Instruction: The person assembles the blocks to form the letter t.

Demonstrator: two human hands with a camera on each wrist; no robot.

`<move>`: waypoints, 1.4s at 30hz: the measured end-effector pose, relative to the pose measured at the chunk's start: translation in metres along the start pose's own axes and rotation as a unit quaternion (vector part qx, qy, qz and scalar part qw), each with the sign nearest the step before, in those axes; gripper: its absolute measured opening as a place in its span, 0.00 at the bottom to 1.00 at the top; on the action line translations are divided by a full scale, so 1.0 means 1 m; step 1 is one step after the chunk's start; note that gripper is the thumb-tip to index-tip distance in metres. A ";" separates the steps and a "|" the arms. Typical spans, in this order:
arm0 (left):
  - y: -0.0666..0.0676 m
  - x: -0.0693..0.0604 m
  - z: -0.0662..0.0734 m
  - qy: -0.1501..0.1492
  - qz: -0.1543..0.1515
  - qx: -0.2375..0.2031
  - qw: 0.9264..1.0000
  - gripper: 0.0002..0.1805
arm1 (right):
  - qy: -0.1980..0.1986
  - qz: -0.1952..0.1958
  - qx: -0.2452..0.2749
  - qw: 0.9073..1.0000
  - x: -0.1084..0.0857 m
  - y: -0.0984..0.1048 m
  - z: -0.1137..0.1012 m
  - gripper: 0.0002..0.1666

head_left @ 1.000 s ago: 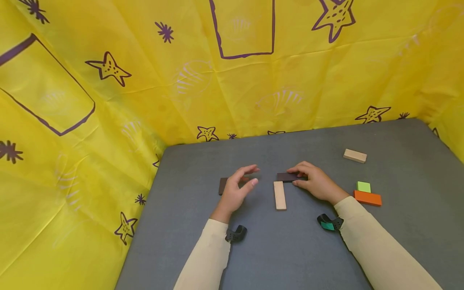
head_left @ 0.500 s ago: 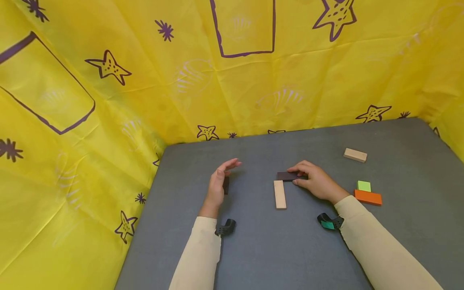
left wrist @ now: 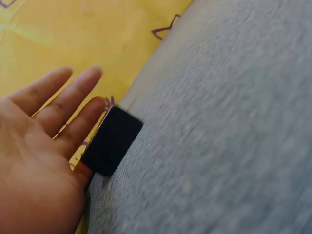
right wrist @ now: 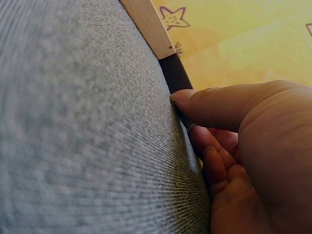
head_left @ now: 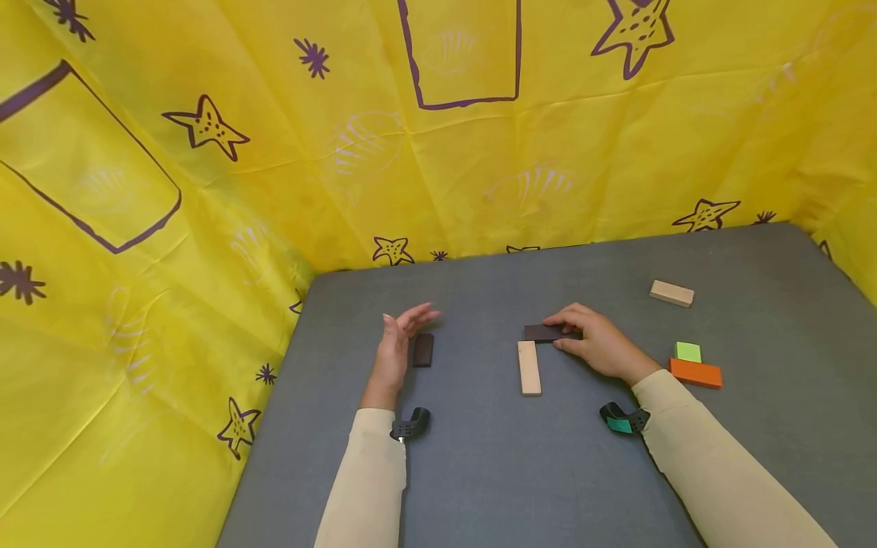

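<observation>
My right hand (head_left: 603,346) pinches a dark block (head_left: 543,332) lying flat on the grey table, thumb on its near side and fingers on its far side. In the right wrist view the thumb (right wrist: 214,105) presses the dark block (right wrist: 176,74) beside a pale wooden block (right wrist: 148,24). That pale block (head_left: 529,369) lies lengthwise just in front of the dark block's left end. My left hand (head_left: 393,356), fingers spread, stands left of another dark block (head_left: 423,350) and holds nothing. The left wrist view shows that block (left wrist: 112,141) beyond the open palm (left wrist: 41,161).
On the right of the grey table (head_left: 493,472) a light green block (head_left: 688,352) sits against the far side of an orange block (head_left: 695,374). Farther back lies a second pale block (head_left: 671,294). Yellow patterned cloth (head_left: 466,175) rises behind and at the sides.
My left hand has moved left, across the left dark block, which now shows fully to its right. The right hand has kept its pinch on the other dark block without visible movement.
</observation>
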State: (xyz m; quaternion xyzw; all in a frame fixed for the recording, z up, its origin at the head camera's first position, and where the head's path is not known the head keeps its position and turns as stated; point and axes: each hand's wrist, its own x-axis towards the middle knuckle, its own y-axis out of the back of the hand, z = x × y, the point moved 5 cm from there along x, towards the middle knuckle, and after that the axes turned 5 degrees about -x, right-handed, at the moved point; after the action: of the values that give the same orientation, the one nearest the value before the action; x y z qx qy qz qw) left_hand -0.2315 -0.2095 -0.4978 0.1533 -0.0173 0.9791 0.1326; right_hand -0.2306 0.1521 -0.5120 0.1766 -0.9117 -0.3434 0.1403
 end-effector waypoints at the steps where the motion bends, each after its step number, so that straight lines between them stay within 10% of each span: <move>1: 0.001 -0.001 -0.001 0.004 -0.006 0.005 1.000 0.56 | 0.000 0.000 0.001 1.000 0.000 0.000 0.000 0.21; 8: 0.008 -0.006 0.000 0.026 -0.043 0.082 0.995 0.27 | -0.003 -0.001 0.000 1.000 0.000 0.000 0.000 0.21; 16: 0.022 -0.010 -0.006 0.121 -0.021 0.225 0.966 0.36 | 0.002 -0.002 0.001 1.000 0.000 0.000 0.000 0.21; 42: 0.016 -0.006 -0.011 0.095 -0.028 0.288 0.952 0.22 | -0.001 0.001 0.010 1.000 -0.001 0.000 0.001 0.22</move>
State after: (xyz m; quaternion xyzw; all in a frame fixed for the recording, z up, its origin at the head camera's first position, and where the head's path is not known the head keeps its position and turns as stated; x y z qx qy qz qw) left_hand -0.2337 -0.2261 -0.5100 0.0917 0.2828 0.9483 0.1112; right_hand -0.2301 0.1525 -0.5127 0.1771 -0.9151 -0.3347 0.1383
